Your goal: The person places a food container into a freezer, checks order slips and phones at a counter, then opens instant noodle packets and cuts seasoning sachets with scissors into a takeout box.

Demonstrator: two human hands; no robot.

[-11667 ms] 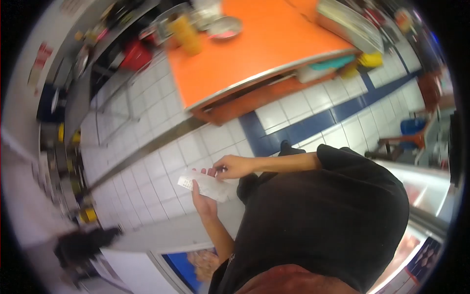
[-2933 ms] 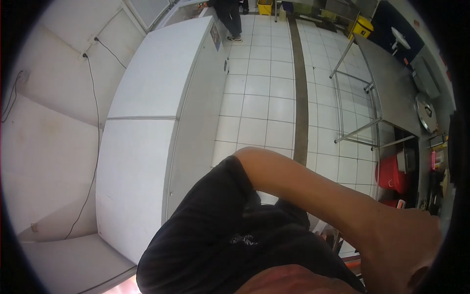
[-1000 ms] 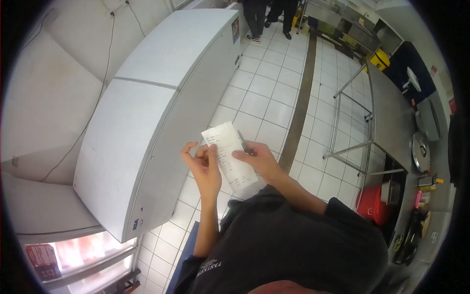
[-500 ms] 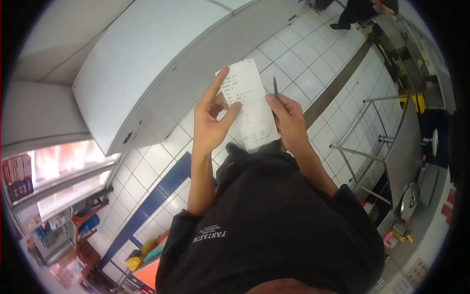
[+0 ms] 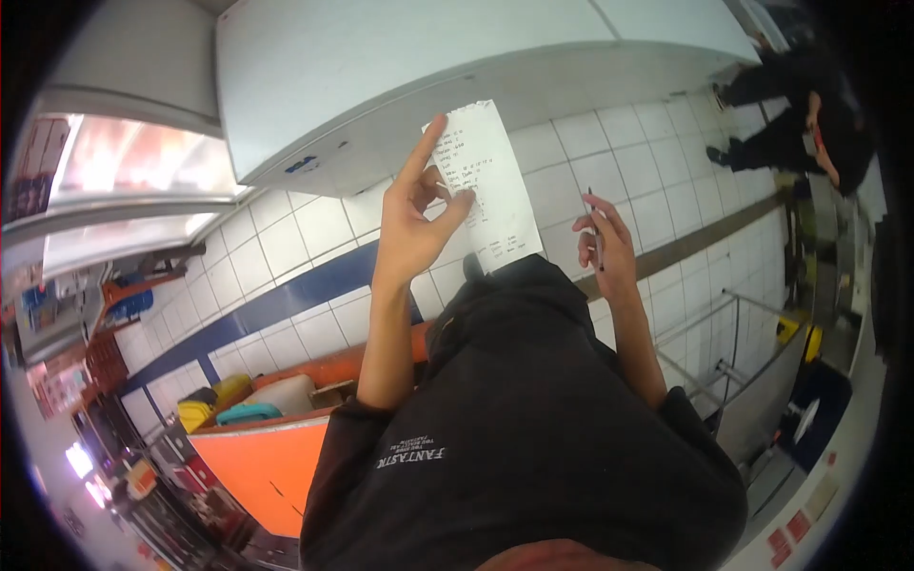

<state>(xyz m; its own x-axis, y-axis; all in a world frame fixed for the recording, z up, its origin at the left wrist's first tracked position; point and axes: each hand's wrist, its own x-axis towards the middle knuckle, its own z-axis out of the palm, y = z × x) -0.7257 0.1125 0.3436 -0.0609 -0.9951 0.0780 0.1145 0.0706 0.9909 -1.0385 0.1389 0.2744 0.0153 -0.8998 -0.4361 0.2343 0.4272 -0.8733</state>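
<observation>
A long white paper slip (image 5: pixel 500 181) with lines of handwriting is upright in front of my black shirt. My left hand (image 5: pixel 419 214) pinches its left side, thumb on the front and index finger stretched along the upper edge. To the right of the paper and apart from it, my right hand (image 5: pixel 606 243) holds a dark, thin pen (image 5: pixel 597 230) between its curled fingers.
A white chest freezer (image 5: pixel 409 43) spans the top. At the lower left is an orange table (image 5: pixel 271 466), with a metal table (image 5: pixel 762 381) at the right. People in dark clothes (image 5: pixel 809 128) stand at the upper right. White tiles (image 5: pixel 562 162) cover the floor.
My right hand has let go of the paper and moved right with the pen. My left hand still holds the paper. The view has turned, bringing the orange table further into sight.
</observation>
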